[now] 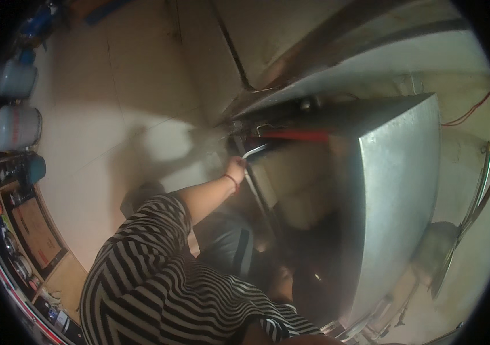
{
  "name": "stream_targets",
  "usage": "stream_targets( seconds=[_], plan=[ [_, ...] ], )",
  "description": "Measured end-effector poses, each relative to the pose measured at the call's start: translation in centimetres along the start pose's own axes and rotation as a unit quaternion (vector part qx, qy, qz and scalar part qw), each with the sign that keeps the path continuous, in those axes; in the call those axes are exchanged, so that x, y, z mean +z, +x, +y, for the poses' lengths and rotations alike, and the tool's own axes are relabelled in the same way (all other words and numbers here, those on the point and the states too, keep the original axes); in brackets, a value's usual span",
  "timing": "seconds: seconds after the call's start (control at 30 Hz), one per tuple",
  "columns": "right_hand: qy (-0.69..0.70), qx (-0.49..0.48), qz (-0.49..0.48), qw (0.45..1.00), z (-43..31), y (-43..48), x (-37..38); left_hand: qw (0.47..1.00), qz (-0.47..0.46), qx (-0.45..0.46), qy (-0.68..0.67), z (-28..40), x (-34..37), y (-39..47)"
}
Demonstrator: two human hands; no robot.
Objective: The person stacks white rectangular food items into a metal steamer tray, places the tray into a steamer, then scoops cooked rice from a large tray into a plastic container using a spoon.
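My left hand [236, 169], with a red band at the wrist, is closed around one end of a bent silver metal bar [254, 151]. The bar's far end runs toward the dark upper edge of a large sheet-metal cabinet [396, 189]. Under a red strip [292, 136], the cabinet's blurred interior shows tan panels [301, 185] and dark lower parts. A thin metal edge [258, 198] slants down just below my hand. My right hand cannot be made out; only bare skin at the bottom edge and a blurred patch of skin beside the cabinet show.
Gas cylinders [16, 127] stand along the left wall side. Below them, a wooden shelf unit [63, 280] holds a cardboard box [37, 233] and several small goods. A red cable [471, 112] and leaning metal strips [465, 228] are at the right. Pale floor [81, 142] spreads to the left.
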State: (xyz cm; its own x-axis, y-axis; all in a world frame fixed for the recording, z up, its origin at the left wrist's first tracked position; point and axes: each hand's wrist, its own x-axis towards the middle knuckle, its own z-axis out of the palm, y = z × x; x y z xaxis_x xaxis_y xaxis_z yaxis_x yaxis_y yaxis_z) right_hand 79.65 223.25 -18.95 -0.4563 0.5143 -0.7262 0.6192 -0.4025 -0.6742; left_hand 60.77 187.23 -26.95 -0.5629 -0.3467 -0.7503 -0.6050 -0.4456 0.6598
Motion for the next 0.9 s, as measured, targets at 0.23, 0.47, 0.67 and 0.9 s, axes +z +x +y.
stream_targets(
  seconds=[0.23, 0.47, 0.67, 0.9],
  plan=[
    [0.062, -0.007, -0.078, 0.995, -3.2, 4.8, 8.9, 0.990, -0.082, 0.060, -0.095, 2.3, 5.9, 0.6],
    [0.161, 0.050, -0.123, 0.978, -6.0, 8.2, 19.7, 0.932, -0.358, -0.034, -0.041, -4.9, -0.9, -3.7],
    [0.245, 0.094, -0.090, 0.961, -8.3, 9.9, 21.8, 0.952, -0.215, -0.052, 0.211, -11.1, -26.3, -9.8],
    [-0.189, 0.026, -0.169, 0.967, -7.7, 6.5, 14.6, 0.878, 0.069, -0.096, 0.465, -17.8, -51.8, -20.5]
  ],
)
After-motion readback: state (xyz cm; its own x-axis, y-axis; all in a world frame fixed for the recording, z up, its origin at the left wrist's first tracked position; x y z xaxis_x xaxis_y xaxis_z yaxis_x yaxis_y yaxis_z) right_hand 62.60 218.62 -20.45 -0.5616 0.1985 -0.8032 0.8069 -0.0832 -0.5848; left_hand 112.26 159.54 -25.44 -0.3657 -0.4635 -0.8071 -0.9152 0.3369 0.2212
